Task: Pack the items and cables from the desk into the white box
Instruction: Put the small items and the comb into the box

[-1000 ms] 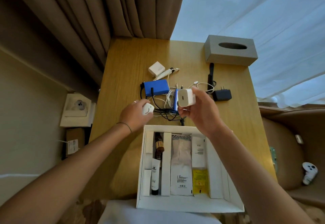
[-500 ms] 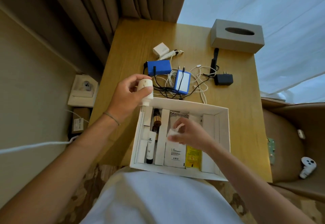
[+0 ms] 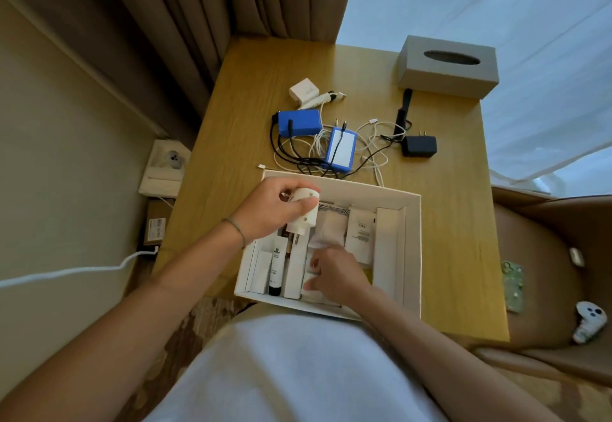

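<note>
The white box (image 3: 413, 256) lies open on the desk's near edge, its compartments filled with tubes and sachets. My left hand (image 3: 271, 212) grips a white plug adapter (image 3: 304, 211) just above the box's far-left part. My right hand (image 3: 336, 275) is down inside the box near its front wall, fingers curled on a white charger block (image 3: 310, 285) that is mostly hidden. Behind the box lie two blue packs (image 3: 299, 122) (image 3: 341, 150), tangled white and black cables (image 3: 374, 156), a white square adapter (image 3: 304, 89) and a black plug adapter (image 3: 419, 146).
A grey tissue box (image 3: 447, 67) stands at the desk's far right corner, with a black strap (image 3: 404, 110) in front of it. A brown chair on the right holds a white controller (image 3: 589, 320). Curtains hang behind the desk. A white cord (image 3: 66, 272) trails over the floor at left.
My right hand carried the white charger block from above the cables down into the box. My left hand brought the plug adapter from the desk to over the box.
</note>
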Motion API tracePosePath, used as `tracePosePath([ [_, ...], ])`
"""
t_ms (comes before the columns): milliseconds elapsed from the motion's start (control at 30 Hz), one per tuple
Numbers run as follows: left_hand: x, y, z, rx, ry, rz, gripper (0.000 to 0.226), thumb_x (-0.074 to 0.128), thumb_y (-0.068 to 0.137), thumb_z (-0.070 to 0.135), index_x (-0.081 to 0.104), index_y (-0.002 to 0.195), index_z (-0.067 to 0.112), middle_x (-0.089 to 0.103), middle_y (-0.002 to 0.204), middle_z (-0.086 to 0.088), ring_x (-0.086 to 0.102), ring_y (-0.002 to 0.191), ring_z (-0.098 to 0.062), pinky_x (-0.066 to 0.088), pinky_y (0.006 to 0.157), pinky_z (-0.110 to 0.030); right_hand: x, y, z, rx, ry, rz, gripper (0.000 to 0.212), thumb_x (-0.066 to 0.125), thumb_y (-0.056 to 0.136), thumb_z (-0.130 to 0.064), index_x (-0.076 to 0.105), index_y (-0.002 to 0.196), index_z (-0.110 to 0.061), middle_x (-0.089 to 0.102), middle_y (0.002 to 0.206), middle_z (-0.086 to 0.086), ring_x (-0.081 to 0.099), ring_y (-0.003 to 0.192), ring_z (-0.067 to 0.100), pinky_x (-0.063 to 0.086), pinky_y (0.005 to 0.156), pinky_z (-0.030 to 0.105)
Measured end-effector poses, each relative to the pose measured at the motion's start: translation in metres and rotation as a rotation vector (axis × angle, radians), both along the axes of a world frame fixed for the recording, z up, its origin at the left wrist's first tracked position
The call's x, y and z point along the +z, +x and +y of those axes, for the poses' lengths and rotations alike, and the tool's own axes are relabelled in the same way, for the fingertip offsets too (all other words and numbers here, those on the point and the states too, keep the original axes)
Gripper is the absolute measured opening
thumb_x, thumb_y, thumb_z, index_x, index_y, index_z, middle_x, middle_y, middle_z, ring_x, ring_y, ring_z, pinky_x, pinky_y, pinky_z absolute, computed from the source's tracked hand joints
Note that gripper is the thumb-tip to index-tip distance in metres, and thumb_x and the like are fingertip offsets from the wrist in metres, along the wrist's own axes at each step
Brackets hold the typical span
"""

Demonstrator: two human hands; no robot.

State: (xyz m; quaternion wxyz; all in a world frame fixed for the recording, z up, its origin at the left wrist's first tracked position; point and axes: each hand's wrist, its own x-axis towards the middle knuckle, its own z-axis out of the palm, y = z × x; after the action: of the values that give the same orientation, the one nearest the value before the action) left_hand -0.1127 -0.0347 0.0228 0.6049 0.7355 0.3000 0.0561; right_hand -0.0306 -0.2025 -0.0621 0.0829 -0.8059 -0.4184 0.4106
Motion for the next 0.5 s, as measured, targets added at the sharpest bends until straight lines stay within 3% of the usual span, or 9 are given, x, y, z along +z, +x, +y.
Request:
tracePosePath([
  [67,-0.006,0.003,-0.009,-0.040,0.004,0.046,0.017,0.067,0.094,0.023,0.073,0.110,0.021,0.069,0.093,0.010,0.061,0.071,0.005,0.047,0.054,-0.012,0.006,0.007,-0.003,-0.034,0.034,0.023,0.054,0.083,0.080,-0.035,0.061,0.128,-0.023,0.068,0.115,0.000,0.064,0.099,0.019,0.053,0.087,0.033],
  [100,-0.010,0.005,-0.014,-0.057,0.007,0.081,0.016,0.067,0.094,0.023,0.073,0.108,0.023,0.068,0.093,0.009,0.062,0.073,0.002,0.048,0.054,-0.013,0.011,0.014,-0.005,-0.051,0.057,-0.005,0.052,0.078,0.085,-0.034,0.058,0.132,-0.025,0.070,0.114,0.001,0.065,0.102,0.019,0.053,0.087,0.033],
  [200,-0.025,0.011,-0.030,-0.093,-0.023,0.202,0.020,0.072,0.089,0.026,0.071,0.109,0.025,0.068,0.100,0.002,0.067,0.084,-0.012,0.055,0.055,-0.022,0.032,0.046,-0.018,-0.186,0.130,-0.115,0.031,0.062,0.094,-0.021,0.064,0.125,-0.024,0.074,0.108,0.002,0.068,0.094,0.017,0.058,0.084,0.035],
  [333,-0.046,0.025,-0.058,-0.161,-0.114,0.395,0.036,0.081,0.081,0.026,0.068,0.114,0.025,0.065,0.110,-0.004,0.070,0.088,-0.019,0.063,0.060,-0.033,0.058,0.076,-0.034,-0.351,0.221,-0.164,0.027,0.061,0.092,-0.013,0.069,0.116,-0.023,0.073,0.107,0.000,0.066,0.079,0.008,0.061,0.073,0.031],
  [500,-0.072,0.047,-0.095,-0.265,0.074,0.543,0.054,0.083,0.077,0.038,0.066,0.126,0.024,0.062,0.124,-0.002,0.072,0.076,-0.019,0.063,0.058,-0.037,0.068,0.083,-0.040,-0.416,0.268,-0.150,0.030,0.058,0.091,-0.009,0.069,0.116,-0.021,0.072,0.110,0.003,0.067,0.091,0.017,0.060,0.079,0.035],
])
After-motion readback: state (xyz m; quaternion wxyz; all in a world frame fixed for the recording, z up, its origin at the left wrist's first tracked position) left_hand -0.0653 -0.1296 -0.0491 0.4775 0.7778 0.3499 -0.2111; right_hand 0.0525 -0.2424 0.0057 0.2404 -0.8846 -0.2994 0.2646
